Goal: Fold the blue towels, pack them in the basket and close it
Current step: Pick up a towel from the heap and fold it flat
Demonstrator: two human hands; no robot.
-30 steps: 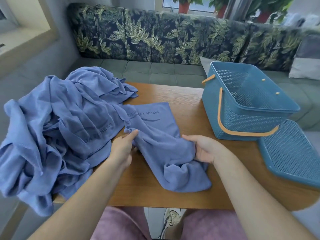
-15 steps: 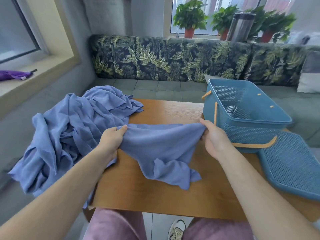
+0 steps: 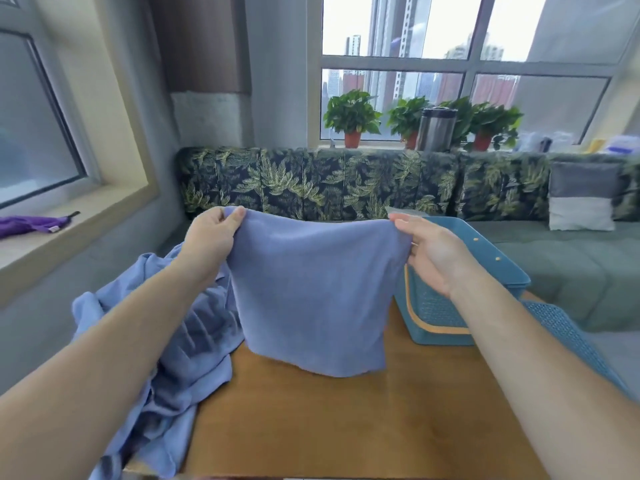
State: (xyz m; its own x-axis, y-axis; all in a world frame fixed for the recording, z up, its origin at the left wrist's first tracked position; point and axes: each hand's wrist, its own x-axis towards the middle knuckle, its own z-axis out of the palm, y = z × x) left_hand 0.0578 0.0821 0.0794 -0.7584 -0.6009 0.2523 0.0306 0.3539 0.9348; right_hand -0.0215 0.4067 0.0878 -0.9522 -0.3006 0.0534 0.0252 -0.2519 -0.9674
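Head view: both hands, left and right, pinch the blue towel's top corners, hanging between them.

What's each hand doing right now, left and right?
Left hand: pinches one top corner of the blue towel, which is held up.
Right hand: pinches the other top corner of it.

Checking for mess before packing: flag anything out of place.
The crumpled heap of blue towels hangs over the wooden table's left edge. The teal perforated plastic lid lies off the teal plastic basket, beside it. A purple cloth lies on the windowsill.
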